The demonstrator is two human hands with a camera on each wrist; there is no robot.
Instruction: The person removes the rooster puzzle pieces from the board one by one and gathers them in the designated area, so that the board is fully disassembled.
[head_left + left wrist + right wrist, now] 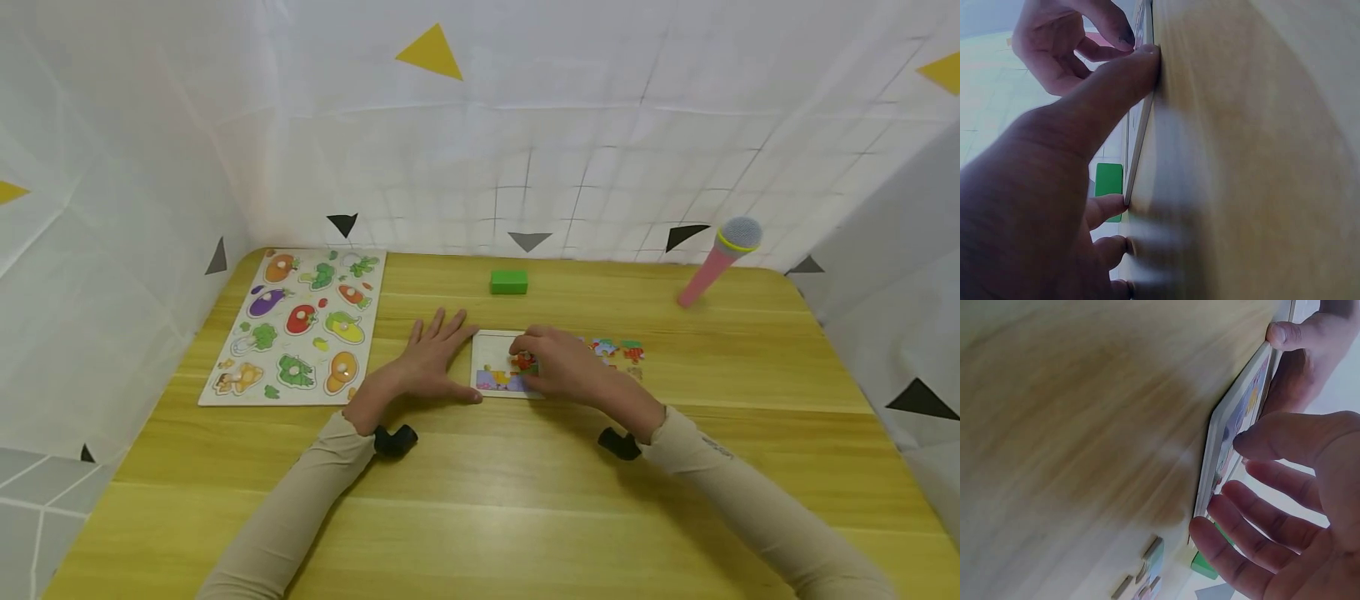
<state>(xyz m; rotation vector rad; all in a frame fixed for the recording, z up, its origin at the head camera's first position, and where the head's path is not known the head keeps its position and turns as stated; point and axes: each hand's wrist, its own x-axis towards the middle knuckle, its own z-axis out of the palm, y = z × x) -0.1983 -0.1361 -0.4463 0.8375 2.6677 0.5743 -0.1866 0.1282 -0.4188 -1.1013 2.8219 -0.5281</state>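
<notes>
A small white-framed jigsaw puzzle tray [507, 334] lies flat on the table, with purple and yellow pieces [495, 380] along its bottom. My left hand [431, 362] is spread at the tray's left side, thumb at the lower corner and index fingertip by the upper one. Over the tray's right part, my right hand [573, 367] has its thumb and bent fingers around a red and green puzzle piece [522, 361]. In the right wrist view, its thumb and fingertips [1200, 529] are right at the tray. This hand hides much of the tray's right side.
Loose jigsaw pieces [633, 350] lie right of the tray, partly behind my right hand. A green block [509, 282] is behind the tray. A vegetable peg puzzle board [300, 283] lies at left; a pink toy microphone [705, 279] stands at the back right. White sheeting hangs behind.
</notes>
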